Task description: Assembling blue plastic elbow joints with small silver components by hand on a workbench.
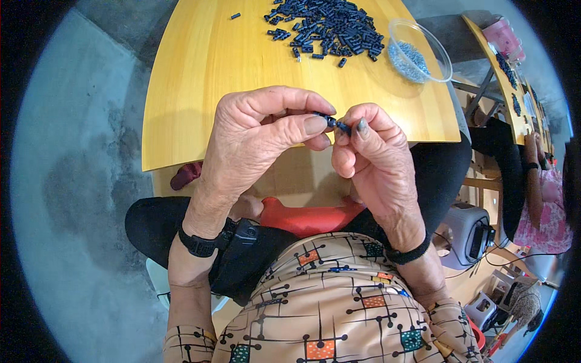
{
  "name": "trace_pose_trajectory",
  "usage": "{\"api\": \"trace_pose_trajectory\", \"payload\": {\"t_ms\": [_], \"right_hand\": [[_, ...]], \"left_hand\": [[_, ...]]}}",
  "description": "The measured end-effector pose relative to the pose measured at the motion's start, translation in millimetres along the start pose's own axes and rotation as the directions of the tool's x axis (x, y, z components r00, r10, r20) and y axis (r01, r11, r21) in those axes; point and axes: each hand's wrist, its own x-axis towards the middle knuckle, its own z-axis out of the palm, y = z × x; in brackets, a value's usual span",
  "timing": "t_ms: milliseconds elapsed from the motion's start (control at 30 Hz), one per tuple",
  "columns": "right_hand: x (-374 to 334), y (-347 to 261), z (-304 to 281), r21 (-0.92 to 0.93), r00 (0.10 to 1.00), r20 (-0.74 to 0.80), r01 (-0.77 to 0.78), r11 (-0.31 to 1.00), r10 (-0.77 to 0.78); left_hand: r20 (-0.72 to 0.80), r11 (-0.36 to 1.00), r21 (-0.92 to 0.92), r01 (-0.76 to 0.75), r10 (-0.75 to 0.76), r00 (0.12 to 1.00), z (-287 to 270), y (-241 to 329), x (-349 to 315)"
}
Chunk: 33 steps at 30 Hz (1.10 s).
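Over the near edge of the table, my left hand [245, 130] pinches a small black cylindrical plastic piece [330, 120] between thumb and fingers. Fingertips cover most of it. Close against its right end, my right hand [384, 154] is closed in a pinch on a small dark piece [344, 127]. The two pieces meet or nearly touch; I cannot tell whether they are joined. Beyond my hands lies a heap of similar short black cylindrical pieces [336, 27], some with holes.
A clear round plastic tub [445, 69] of small silvery metal parts [408, 60] stands at the right of the yellow wooden table [193, 91]. One black piece [235, 16] lies apart at far left. Another person [538, 193] sits at a second table on the right.
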Motion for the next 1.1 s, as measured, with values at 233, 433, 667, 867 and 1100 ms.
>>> {"api": "trace_pose_trajectory", "payload": {"t_ms": [233, 433, 667, 867, 1100], "right_hand": [[0.0, 1.8, -1.3, -0.008, 1.000, -0.017, 0.004, 1.000, -0.004], [-0.5, 1.2, 0.3, -0.159, 0.995, -0.059, 0.069, 0.985, -0.079], [-4.0, -1.9, 4.9, -0.451, 0.979, -0.072, 0.140, 0.882, -0.193], [-0.9, 7.3, -0.2, -0.463, 0.965, -0.053, 0.205, 0.862, -0.258], [1.7, 15.1, -3.6, -0.552, 0.906, 0.016, 0.362, 0.751, -0.424]], "left_hand": [[0.020, 0.999, 0.035, -0.023, 0.023, 1.000, -0.8, -4.8, 2.8], [0.013, 0.990, 0.135, -0.034, 0.032, 0.999, 0.2, 1.1, 1.2], [0.067, 0.947, 0.283, -0.151, 0.137, 0.988, -2.0, 3.1, 2.5], [0.063, 0.940, 0.303, -0.155, 0.142, 0.988, -1.5, 1.4, 2.2], [0.033, 0.944, 0.281, -0.172, 0.170, 0.985, 4.3, -6.9, 2.4]]}}
